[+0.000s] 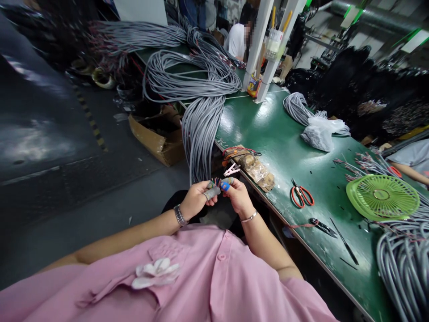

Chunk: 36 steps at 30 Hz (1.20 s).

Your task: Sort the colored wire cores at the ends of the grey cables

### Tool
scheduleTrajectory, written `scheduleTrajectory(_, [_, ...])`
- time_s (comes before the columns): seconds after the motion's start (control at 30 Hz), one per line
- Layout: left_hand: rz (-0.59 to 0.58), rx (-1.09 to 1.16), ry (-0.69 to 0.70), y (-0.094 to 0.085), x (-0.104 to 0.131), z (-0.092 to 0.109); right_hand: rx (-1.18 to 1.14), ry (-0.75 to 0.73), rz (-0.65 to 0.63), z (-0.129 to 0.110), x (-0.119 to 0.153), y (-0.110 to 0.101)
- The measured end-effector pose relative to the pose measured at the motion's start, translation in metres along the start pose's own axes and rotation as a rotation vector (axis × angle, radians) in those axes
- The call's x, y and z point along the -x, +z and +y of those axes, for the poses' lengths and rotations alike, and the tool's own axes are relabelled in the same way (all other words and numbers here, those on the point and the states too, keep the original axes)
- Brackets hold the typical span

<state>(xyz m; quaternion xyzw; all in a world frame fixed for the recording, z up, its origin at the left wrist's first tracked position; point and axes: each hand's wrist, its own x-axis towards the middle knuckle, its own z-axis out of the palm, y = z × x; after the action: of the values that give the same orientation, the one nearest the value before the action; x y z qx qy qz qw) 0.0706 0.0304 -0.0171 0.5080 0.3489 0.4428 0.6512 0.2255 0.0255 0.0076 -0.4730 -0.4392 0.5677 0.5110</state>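
Note:
Small coloured wires (216, 181) show between my two hands, just off the near edge of the green table. My left hand (200, 197), with grey wrapping on its fingers, is closed on one side of them. From the other side my right hand (235, 193) pinches the same wires, and blue covers its thumb tip. Beyond the hands, a pink clip (232, 169) lies at the table edge by a worn, taped block (256, 170). A thick bundle of grey cables (203, 134) hangs over the edge behind my hands.
On the green table (278, 143) lie red-handled scissors (301, 196), small snips (323, 227), a thin pointed tool (344, 241) and a green basket (382, 197). A cardboard box (157, 138) stands on the floor. A person (236, 40) sits beyond; another person's arm (410, 172) shows at right.

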Motion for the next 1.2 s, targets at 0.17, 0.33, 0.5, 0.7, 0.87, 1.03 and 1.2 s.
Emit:
scheduleTrajectory(0.17, [-0.137,-0.044,-0.056,0.001,0.001,0.004,0.085,-0.034,-0.056,-0.005,0.004,-0.002])
scheduleTrajectory(0.33, [-0.088,0.021,-0.066,0.001,0.003,0.005,0.084,-0.03,-0.041,-0.005,0.006,-0.004])
scheduleTrajectory(0.5, [-0.097,0.02,-0.057,0.001,0.003,0.004,0.075,-0.026,-0.057,-0.007,0.007,-0.001])
scheduleTrajectory(0.7, [0.004,0.055,-0.059,0.001,0.003,0.006,0.091,-0.035,0.01,-0.006,0.004,-0.001])
scheduleTrajectory(0.87, [0.084,0.109,-0.061,0.001,0.0,0.004,0.067,-0.025,0.061,-0.002,0.004,-0.001])
scheduleTrajectory(1.03, [0.108,0.183,-0.033,-0.002,-0.004,0.006,-0.135,0.03,0.046,0.003,-0.005,-0.008])
scheduleTrajectory(1.2, [0.022,0.284,-0.059,-0.004,-0.015,0.014,-0.333,0.142,0.069,-0.001,-0.027,-0.017])
